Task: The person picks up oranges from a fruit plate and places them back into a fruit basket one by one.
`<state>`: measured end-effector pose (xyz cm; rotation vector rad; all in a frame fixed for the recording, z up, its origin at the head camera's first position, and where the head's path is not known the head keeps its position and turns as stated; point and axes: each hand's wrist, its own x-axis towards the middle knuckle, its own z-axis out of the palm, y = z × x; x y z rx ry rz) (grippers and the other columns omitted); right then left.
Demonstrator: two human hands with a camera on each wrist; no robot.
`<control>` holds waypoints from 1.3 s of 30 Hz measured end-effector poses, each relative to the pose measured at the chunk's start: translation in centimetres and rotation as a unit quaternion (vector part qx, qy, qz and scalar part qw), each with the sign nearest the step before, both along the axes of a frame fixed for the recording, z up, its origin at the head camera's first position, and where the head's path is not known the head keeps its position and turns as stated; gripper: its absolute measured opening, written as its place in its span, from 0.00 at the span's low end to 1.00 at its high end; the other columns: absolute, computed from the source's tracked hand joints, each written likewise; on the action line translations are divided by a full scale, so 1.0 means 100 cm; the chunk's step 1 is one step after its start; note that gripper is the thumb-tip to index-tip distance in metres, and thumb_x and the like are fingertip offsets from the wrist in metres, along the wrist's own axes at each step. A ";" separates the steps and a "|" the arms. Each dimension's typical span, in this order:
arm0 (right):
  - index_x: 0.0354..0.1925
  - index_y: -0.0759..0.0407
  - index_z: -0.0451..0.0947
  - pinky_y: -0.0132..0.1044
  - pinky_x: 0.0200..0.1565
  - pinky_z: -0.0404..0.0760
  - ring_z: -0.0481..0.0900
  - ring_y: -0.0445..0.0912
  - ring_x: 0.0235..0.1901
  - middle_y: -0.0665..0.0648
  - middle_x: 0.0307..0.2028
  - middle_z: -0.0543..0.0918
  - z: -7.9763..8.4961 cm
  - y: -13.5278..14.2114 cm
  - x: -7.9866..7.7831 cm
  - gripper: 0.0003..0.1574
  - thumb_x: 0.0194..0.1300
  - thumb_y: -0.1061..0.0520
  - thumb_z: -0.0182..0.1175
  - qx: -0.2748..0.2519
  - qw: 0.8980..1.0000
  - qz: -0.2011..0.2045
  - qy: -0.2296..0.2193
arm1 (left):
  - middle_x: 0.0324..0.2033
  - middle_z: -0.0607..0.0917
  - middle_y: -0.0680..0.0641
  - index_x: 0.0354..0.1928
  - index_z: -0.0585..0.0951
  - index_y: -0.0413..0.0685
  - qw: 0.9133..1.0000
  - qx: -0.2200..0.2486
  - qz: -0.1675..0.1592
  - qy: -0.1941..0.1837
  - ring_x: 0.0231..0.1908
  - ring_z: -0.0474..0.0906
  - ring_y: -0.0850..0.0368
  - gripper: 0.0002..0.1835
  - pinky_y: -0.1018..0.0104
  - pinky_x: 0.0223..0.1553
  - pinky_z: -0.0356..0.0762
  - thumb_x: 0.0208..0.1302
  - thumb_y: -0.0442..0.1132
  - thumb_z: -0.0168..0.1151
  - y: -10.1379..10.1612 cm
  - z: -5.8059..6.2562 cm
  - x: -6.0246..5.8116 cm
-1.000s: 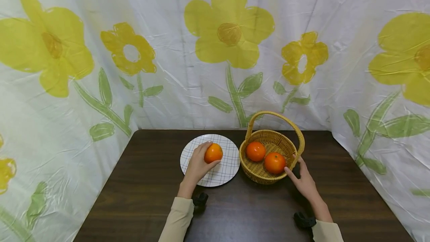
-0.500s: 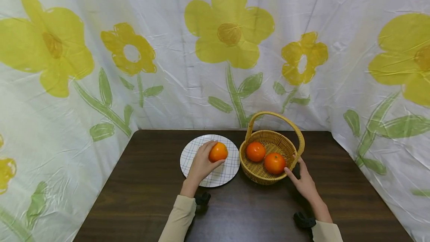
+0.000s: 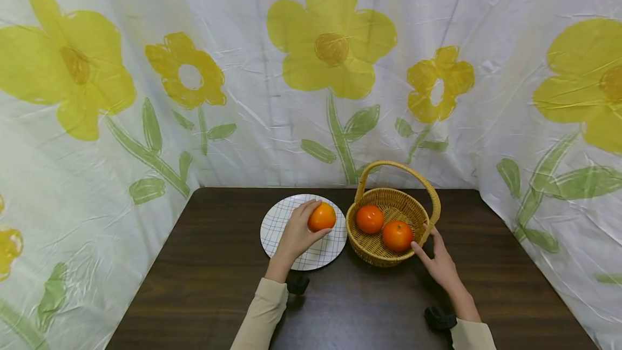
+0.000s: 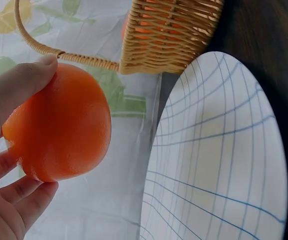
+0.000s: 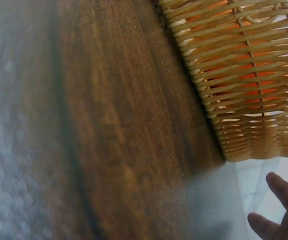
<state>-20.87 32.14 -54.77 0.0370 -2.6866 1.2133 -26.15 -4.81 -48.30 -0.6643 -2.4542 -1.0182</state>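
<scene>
My left hand [image 3: 301, 231] grips an orange [image 3: 322, 217] above the white plate [image 3: 277, 231] with its blue grid lines. In the left wrist view, the thumb lies on one side of the orange [image 4: 64, 125] and the fingertips on the other, the plate [image 4: 218, 160] beyond. To the right stands a wicker basket [image 3: 374, 255] with an arched handle, holding an orange [image 3: 370, 219] and a second orange [image 3: 397, 236]. My right hand [image 3: 439, 261] holds the basket's right side at the handle's foot, thumb at the rim; its other fingers spread beside the weave [image 5: 253, 100] in the right wrist view.
Plate and basket stand side by side near the back edge of a dark wooden table [image 3: 359, 307]. Behind the table hangs a white curtain [image 3: 252, 139] printed with yellow flowers. A black band [image 3: 439, 318] sits at the right wrist.
My left hand has carried the orange to the right and slightly away from me, over the plate toward the basket. The right hand, basket and plate have stayed put.
</scene>
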 end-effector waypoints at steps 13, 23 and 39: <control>0.72 0.49 0.44 0.72 0.53 0.54 0.50 0.66 0.66 0.60 0.72 0.42 -0.001 0.001 -0.003 0.44 0.66 0.43 0.54 -0.005 1.000 -0.001 0.006 | 0.58 0.72 0.45 0.60 0.72 0.51 0.999 -0.010 -0.026 0.021 0.56 0.69 0.48 0.36 0.55 0.50 0.76 0.48 0.51 0.72 0.011 0.009 -0.003; 0.72 0.48 0.42 0.72 0.54 0.53 0.49 0.66 0.67 0.60 0.72 0.41 0.004 0.002 -0.003 0.46 0.66 0.42 0.53 -0.008 1.000 -0.002 -0.003 | 0.61 0.70 0.45 0.62 0.71 0.52 0.998 -0.022 -0.053 0.025 0.59 0.67 0.48 0.37 0.54 0.52 0.75 0.49 0.50 0.71 0.023 0.017 -0.002; 0.72 0.51 0.44 0.71 0.54 0.54 0.49 0.66 0.67 0.61 0.72 0.41 -0.002 0.001 -0.001 0.45 0.66 0.42 0.53 -0.002 1.000 -0.001 -0.007 | 0.62 0.69 0.46 0.63 0.69 0.53 0.995 -0.045 -0.085 0.008 0.60 0.67 0.49 0.37 0.56 0.52 0.75 0.51 0.53 0.69 0.043 0.016 0.002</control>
